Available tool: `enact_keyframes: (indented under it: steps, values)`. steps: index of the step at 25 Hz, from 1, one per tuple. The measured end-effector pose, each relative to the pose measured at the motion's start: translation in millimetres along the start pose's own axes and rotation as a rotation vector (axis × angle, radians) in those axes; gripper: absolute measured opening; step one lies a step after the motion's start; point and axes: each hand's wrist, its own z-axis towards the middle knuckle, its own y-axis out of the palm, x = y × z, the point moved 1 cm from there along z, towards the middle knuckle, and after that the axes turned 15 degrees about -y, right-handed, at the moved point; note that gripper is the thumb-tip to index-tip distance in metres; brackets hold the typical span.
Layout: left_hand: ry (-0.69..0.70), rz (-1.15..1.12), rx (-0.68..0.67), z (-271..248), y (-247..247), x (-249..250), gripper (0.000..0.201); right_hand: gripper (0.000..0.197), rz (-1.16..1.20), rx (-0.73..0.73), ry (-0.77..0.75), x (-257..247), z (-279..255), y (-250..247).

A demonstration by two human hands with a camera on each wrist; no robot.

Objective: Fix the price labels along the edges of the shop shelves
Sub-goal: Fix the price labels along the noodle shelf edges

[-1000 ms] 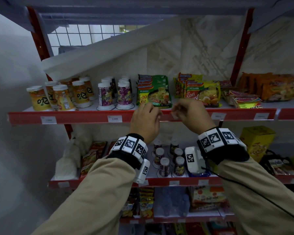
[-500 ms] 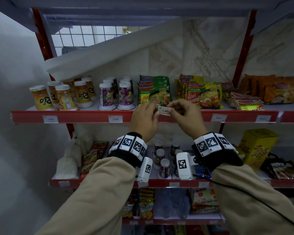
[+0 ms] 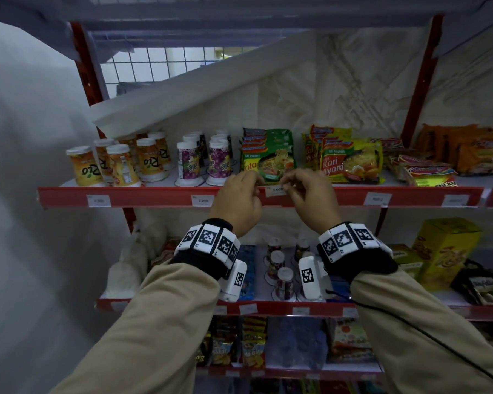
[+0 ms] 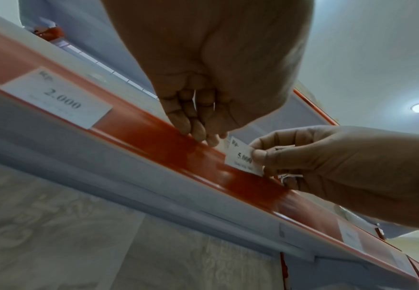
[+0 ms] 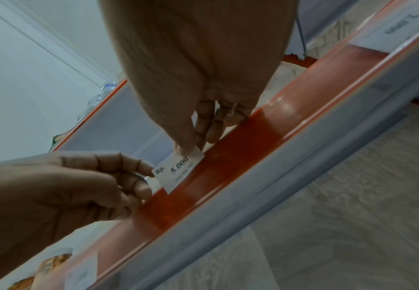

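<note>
The label [image 4: 241, 157] I pinch is white with black "Rp. 5.000" print. The rail [image 3: 154, 198] is glossy red, its underside grey. At ten o'clock from my hands, orange-yellow cups [image 3: 83, 166]; at eleven, purple-flowered white ones [image 3: 188, 163]. At twelve a green noodle pack [image 3: 268, 155], at one a yellow one [image 3: 350, 163]. My sleeves [image 3: 143, 331] are beige, my wristbands [image 3: 208, 240] black-and-white checked.
</note>
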Motion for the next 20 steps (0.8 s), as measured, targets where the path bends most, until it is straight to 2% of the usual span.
enact_keyframes:
  steps: [4, 7, 11, 14, 20]
  values:
    - [0.037, 0.138, 0.012, 1.0, 9.6, -0.8, 0.023, 0.007, -0.047, -0.054, -0.054, -1.6, -2.3, 0.5]
    - [0.035, 0.211, 0.05, 2.2, 14.2, -0.4, 0.022, 0.009, -0.073, -0.161, -0.078, 2.3, -2.5, -5.2]
    - [0.11, 0.302, 0.091, -1.1, 14.5, 1.5, 0.024, 0.011, -0.15, -0.303, -0.083, 6.5, -1.1, -7.3]
    - [0.103, 0.335, 0.077, -0.1, 13.1, 2.1, 0.026, 0.012, -0.172, -0.306, -0.089, 5.8, -1.6, -5.4]
    - [0.101, 0.307, 0.069, -3.5, 12.9, 0.5, 0.018, 0.012, -0.207, -0.278, -0.102, 4.4, -4.4, -3.8]
